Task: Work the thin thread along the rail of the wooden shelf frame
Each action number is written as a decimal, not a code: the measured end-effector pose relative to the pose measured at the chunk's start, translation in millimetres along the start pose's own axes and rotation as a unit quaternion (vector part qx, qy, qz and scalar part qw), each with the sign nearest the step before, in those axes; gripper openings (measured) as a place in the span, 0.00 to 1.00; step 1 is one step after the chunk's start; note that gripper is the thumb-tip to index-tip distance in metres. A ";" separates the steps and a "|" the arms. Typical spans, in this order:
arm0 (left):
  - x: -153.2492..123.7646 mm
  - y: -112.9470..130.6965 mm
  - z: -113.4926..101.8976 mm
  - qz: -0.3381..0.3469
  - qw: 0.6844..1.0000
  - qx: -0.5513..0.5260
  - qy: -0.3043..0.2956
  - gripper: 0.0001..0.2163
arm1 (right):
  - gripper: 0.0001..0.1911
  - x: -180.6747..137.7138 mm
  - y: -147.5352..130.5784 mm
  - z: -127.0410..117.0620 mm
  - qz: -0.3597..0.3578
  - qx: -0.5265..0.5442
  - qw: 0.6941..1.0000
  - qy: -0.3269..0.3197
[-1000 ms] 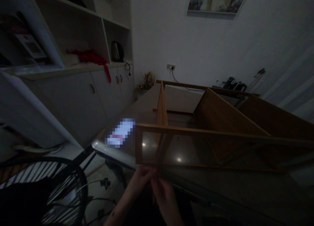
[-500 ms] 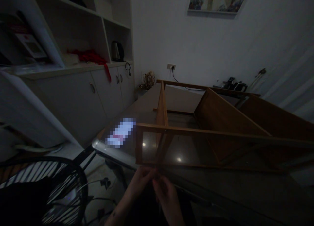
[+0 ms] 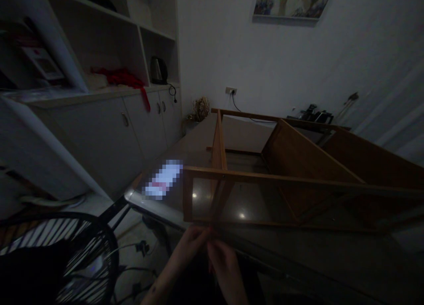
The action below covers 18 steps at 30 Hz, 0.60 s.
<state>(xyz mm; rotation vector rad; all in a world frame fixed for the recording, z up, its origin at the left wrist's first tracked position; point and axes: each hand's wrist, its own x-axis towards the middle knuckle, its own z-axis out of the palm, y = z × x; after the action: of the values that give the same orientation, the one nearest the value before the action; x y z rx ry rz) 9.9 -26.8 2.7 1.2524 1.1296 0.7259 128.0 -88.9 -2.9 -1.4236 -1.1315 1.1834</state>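
Observation:
Both my hands meet low in the head view, just below the table's near edge. My left hand [image 3: 193, 241] is closed, its fingers pinched together toward the right. Beside it my right hand [image 3: 223, 256] is closed too, fingers curled and fingertips close to the left hand's. Whatever they hold, if anything, is too small and dark to make out. Right in front of them lies a brown wooden shelf frame [image 3: 285, 179] on its side, with upright boards across it. It rests on a glossy table [image 3: 165, 210]. The hands do not appear to touch the frame.
A pixelated, lit phone-like screen [image 3: 164, 179] lies on the table left of the frame. A black slatted chair [image 3: 111, 239] and cables [image 3: 142, 247] are at lower left. White cabinets [image 3: 99, 124] with a kettle [image 3: 159, 70] and red cloth [image 3: 124, 77] line the left wall.
My right hand's fingers have shifted slightly against the left hand's. The shelf frame and the lit screen have not moved.

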 end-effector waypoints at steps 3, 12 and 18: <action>1.1 1.2 1.5 -0.003 1.000 0.002 0.014 0.21 | 0.21 -1.0 -9.5 -0.5 -0.059 -0.073 0.995 0.024; 0.5 2.0 0.5 0.023 0.999 -0.019 0.014 0.20 | 0.20 -5.8 -10.3 -3.9 -0.102 -0.082 0.991 0.031; -3.2 3.1 1.1 -0.004 0.999 -0.038 0.012 0.21 | 0.22 -5.2 -5.2 -4.3 -0.037 -0.016 0.999 0.018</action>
<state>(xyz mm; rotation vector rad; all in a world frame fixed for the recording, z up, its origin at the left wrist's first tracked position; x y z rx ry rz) 10.4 -29.4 6.4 1.1783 1.1161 0.7732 131.2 -93.7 3.3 -1.4102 -1.1721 1.0881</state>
